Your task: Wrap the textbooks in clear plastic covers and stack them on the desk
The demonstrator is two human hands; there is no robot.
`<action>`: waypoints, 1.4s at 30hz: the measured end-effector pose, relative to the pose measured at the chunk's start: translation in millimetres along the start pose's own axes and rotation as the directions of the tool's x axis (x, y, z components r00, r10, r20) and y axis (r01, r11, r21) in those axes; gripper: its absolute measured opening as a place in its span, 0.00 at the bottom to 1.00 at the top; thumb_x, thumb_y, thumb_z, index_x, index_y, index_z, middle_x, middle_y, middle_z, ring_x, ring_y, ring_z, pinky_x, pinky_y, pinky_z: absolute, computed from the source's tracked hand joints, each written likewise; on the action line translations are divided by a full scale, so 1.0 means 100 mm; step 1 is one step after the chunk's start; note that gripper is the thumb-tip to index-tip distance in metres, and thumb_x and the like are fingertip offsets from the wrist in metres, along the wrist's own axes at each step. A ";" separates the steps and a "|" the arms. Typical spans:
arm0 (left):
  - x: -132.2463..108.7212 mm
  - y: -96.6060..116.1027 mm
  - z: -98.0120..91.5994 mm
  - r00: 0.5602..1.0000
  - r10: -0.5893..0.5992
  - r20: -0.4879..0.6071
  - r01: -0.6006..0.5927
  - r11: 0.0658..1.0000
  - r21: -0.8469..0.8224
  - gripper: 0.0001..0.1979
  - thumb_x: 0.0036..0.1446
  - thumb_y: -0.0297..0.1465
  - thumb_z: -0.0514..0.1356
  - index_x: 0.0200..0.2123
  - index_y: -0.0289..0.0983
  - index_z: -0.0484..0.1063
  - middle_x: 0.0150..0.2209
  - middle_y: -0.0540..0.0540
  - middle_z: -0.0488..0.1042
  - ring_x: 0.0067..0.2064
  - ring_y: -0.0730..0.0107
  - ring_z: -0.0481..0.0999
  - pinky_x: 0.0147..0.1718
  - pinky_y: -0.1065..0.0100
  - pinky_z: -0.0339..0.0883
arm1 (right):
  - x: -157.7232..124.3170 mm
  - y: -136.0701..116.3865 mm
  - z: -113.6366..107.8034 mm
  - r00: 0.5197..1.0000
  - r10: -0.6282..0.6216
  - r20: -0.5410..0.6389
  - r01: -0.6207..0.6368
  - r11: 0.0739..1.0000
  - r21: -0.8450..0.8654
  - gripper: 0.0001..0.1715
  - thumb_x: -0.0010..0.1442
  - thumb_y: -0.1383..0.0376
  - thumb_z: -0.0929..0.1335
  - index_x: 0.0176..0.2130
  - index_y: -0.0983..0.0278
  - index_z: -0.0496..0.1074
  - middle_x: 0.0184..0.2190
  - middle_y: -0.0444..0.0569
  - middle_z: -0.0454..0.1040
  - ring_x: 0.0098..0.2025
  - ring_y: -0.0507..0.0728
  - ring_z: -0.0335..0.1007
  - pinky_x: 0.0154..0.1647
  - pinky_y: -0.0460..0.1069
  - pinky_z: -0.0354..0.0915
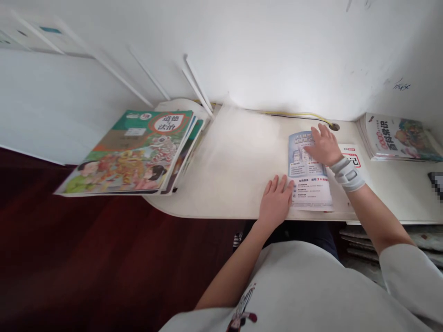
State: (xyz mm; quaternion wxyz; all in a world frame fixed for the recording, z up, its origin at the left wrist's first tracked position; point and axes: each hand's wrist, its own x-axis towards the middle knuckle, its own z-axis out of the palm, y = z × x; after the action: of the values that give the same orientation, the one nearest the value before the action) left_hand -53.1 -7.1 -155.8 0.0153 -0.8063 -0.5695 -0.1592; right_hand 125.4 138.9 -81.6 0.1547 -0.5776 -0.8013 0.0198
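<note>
Across the cream, round-ended desk (228, 170), I see an open left hand (276, 203) at the left edge of a blue-and-white paper leaflet (308, 189), the right hand (325, 146) spread above, probably to steady it, partly covering a red-lettered white book (340, 197).

A textbook stack (133, 154) lay centre left, a book pile (403, 137) far right. A yellow cable (297, 114) ran upper right of centre.

A rectangular paper leaflet (308, 186), pale blue above and white below, lies face up on the cream-white table (224, 175), its print upright to the person. It partly covers a white paper booklet (341, 198) with red-framed lettering.
</note>
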 end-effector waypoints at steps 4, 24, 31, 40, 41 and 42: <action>0.00 0.01 0.00 1.000 -0.012 -0.001 0.012 1.000 -0.013 0.19 0.63 0.32 0.49 0.55 0.39 0.67 0.60 0.42 0.63 0.61 0.54 0.61 0.58 0.54 0.56 | 0.23 0.11 0.17 0.993 0.047 0.106 -0.046 0.999 -0.007 0.43 0.51 0.54 0.68 0.60 0.70 0.55 0.57 0.64 0.59 0.59 0.71 0.54 0.58 0.64 0.54; 0.01 0.06 -0.02 0.995 -0.072 0.072 0.072 0.997 0.009 0.28 0.64 0.42 0.44 0.63 0.33 0.53 0.62 0.39 0.58 0.64 0.52 0.55 0.59 0.55 0.52 | 0.17 0.04 0.34 0.997 0.016 0.070 -0.010 0.996 -0.093 0.25 0.47 0.61 0.68 0.45 0.69 0.68 0.51 0.62 0.59 0.54 0.69 0.54 0.52 0.62 0.57; 0.02 0.06 -0.03 0.997 -0.064 0.053 0.064 0.998 0.003 0.28 0.64 0.42 0.45 0.62 0.32 0.55 0.61 0.37 0.60 0.63 0.51 0.57 0.58 0.55 0.54 | 0.19 0.05 0.34 0.995 -0.032 0.096 0.039 0.997 -0.070 0.26 0.46 0.62 0.68 0.45 0.71 0.69 0.50 0.63 0.59 0.53 0.71 0.53 0.54 0.64 0.56; 0.02 0.06 0.00 0.998 -0.057 0.005 0.057 0.998 -0.025 0.23 0.64 0.34 0.45 0.60 0.33 0.58 0.61 0.38 0.61 0.61 0.55 0.60 0.58 0.56 0.54 | 0.20 0.18 0.38 0.999 0.002 0.046 -0.011 0.983 0.181 0.37 0.51 0.53 0.67 0.55 0.69 0.64 0.59 0.62 0.52 0.63 0.70 0.45 0.62 0.64 0.49; 0.02 0.05 0.01 0.999 -0.054 0.001 0.054 0.998 -0.028 0.22 0.64 0.33 0.45 0.60 0.33 0.59 0.61 0.38 0.61 0.61 0.55 0.60 0.58 0.56 0.54 | 0.18 0.22 0.38 0.998 0.009 0.059 -0.022 0.975 0.223 0.38 0.52 0.51 0.67 0.56 0.68 0.63 0.60 0.61 0.51 0.64 0.68 0.45 0.63 0.63 0.49; 0.02 0.04 0.01 0.999 -0.051 -0.003 0.051 0.998 -0.031 0.22 0.64 0.32 0.45 0.60 0.33 0.59 0.61 0.38 0.61 0.61 0.55 0.60 0.58 0.56 0.55 | 0.16 0.26 0.37 0.997 0.015 0.070 -0.033 0.964 0.263 0.39 0.52 0.50 0.66 0.57 0.68 0.62 0.61 0.61 0.50 0.64 0.68 0.44 0.63 0.62 0.48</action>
State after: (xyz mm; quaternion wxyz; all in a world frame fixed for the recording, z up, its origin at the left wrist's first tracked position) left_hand -48.5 -6.5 -155.7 0.0001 -0.7913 -0.5874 -0.1699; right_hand 134.7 168.1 -119.0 0.2029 -0.5606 -0.7891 0.1480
